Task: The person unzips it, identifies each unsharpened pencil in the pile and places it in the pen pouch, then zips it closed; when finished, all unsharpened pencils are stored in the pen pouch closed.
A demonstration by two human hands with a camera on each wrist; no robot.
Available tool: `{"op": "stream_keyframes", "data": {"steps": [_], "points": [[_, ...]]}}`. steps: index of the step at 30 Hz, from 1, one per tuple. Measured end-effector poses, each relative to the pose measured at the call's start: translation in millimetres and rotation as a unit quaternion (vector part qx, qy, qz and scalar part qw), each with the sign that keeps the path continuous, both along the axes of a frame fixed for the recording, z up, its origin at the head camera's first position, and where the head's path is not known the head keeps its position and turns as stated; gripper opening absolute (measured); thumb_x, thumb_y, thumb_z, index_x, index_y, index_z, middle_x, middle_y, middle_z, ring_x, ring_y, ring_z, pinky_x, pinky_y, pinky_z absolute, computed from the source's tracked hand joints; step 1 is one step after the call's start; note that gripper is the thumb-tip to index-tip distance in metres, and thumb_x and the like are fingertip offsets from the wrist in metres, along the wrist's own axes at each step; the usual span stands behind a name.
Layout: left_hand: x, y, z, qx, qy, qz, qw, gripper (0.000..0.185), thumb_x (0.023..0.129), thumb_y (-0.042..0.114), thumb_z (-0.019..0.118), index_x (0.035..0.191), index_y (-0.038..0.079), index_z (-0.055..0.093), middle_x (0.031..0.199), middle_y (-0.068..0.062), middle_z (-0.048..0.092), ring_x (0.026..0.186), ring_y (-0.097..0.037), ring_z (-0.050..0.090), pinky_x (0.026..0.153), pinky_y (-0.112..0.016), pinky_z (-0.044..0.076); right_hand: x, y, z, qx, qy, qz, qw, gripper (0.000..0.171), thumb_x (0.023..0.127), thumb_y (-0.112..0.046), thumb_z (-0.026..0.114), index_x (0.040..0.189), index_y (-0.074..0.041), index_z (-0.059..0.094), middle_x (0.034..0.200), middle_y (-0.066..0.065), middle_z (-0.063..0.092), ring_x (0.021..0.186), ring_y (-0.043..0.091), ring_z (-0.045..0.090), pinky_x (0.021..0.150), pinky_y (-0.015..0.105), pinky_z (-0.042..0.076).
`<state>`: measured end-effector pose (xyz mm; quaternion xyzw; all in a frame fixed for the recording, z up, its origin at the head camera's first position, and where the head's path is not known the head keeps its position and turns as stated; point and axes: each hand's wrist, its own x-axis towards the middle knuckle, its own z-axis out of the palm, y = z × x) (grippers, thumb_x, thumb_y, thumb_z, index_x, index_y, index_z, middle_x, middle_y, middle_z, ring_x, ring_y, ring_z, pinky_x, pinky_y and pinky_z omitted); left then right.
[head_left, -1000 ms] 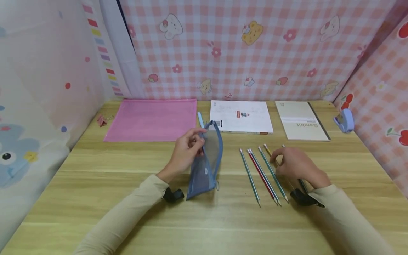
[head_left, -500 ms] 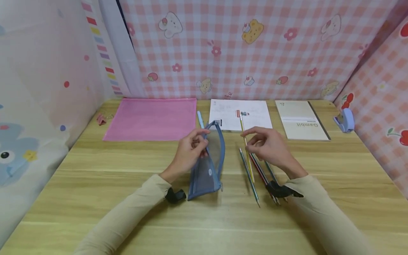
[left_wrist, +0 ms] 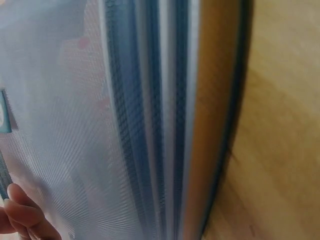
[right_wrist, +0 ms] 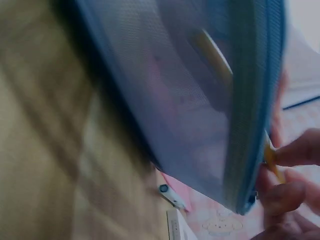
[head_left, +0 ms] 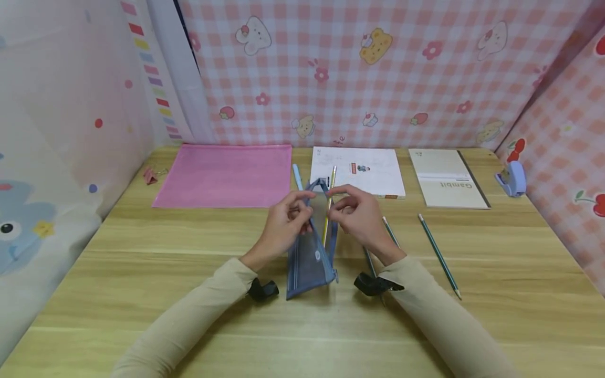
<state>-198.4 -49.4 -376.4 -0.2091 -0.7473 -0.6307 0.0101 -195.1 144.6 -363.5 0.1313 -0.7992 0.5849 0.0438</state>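
Here, the left hand (head_left: 285, 223) pinches open a blue mesh pencil pouch (head_left: 312, 252) while the right hand (head_left: 359, 215) grips a yellow pencil (head_left: 328, 210) half inside; other pencils (head_left: 437, 254) wait on the tabletop (head_left: 189, 294) beside it.

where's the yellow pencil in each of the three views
Head: the yellow pencil stands at centre, pinched by the right hand, its lower end in the blue mesh pouch.
Left wrist: not clearly visible; only pouch mesh.
Right wrist: at the right edge, at the fingers; blurred behind the mesh.
Shared landmark: the pouch.
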Motion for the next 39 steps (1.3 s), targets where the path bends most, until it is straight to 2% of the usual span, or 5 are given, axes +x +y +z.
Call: {"op": "stream_keyframes", "data": {"steps": [9, 15, 22, 29, 39], "points": [[1.6, -1.6, -2.2, -0.001, -0.011, -0.005, 0.9999, 0.033, 0.1, 0.006, 0.053, 0.132, 0.0, 0.056, 0.081, -0.014, 0.061, 0.061, -0.012, 0.06, 0.055, -0.03, 0.055, 13.8, -9.1, 1.2, 0.182, 0.017, 0.084, 0.979, 0.045, 0.086, -0.002, 0.072, 0.128, -0.009, 0.061, 0.087, 0.01, 0.077, 0.063, 0.009, 0.061, 0.054, 0.022, 0.048], [1.8, -1.7, -2.3, 0.006, -0.011, -0.001, 0.9999, 0.033, 0.098, 0.003, 0.054, 0.131, 0.0, 0.058, 0.079, -0.012, 0.061, 0.06, -0.013, 0.06, 0.054, -0.029, 0.054, 18.4, 2.9, 3.5, 0.144, 0.004, 0.088, 0.986, 0.041, 0.093, -0.004, 0.067, 0.132, -0.007, 0.056, 0.096, 0.014, 0.075, 0.058, 0.017, 0.06, 0.049, 0.022, 0.043], [1.1, -2.5, -1.3, 0.016, -0.007, 0.007, 0.9998, 0.032, 0.097, 0.001, 0.054, 0.129, 0.002, 0.059, 0.078, -0.013, 0.06, 0.058, -0.01, 0.06, 0.052, -0.024, 0.052, 30.0, 21.6, 4.7, 0.122, 0.023, 0.061, 0.99, 0.021, 0.093, -0.002, 0.066, 0.115, -0.003, 0.066, 0.093, 0.014, 0.072, 0.063, 0.019, 0.064, 0.049, 0.021, 0.046], [1.1, -4.8, -2.3, 0.038, -0.004, 0.017, 0.9991, 0.03, 0.098, 0.002, 0.055, 0.128, 0.0, 0.059, 0.078, -0.011, 0.06, 0.057, -0.009, 0.059, 0.053, -0.026, 0.052, 46.4, 26.1, 3.1, 0.177, 0.035, 0.116, 0.977, 0.016, 0.093, -0.004, 0.067, 0.109, -0.005, 0.068, 0.088, 0.006, 0.073, 0.067, 0.007, 0.062, 0.054, 0.02, 0.047], [-3.1, -7.6, -3.2, 0.037, 0.015, 0.045, 0.9982, 0.028, 0.098, 0.003, 0.055, 0.126, 0.0, 0.06, 0.075, -0.005, 0.058, 0.056, -0.009, 0.058, 0.053, -0.022, 0.052, 69.7, 13.6, 1.2, 0.14, 0.05, 0.193, 0.97, 0.017, 0.094, -0.01, 0.069, 0.094, -0.009, 0.052, 0.084, 0.001, 0.071, 0.06, 0.0, 0.055, 0.05, 0.02, 0.046]]}}
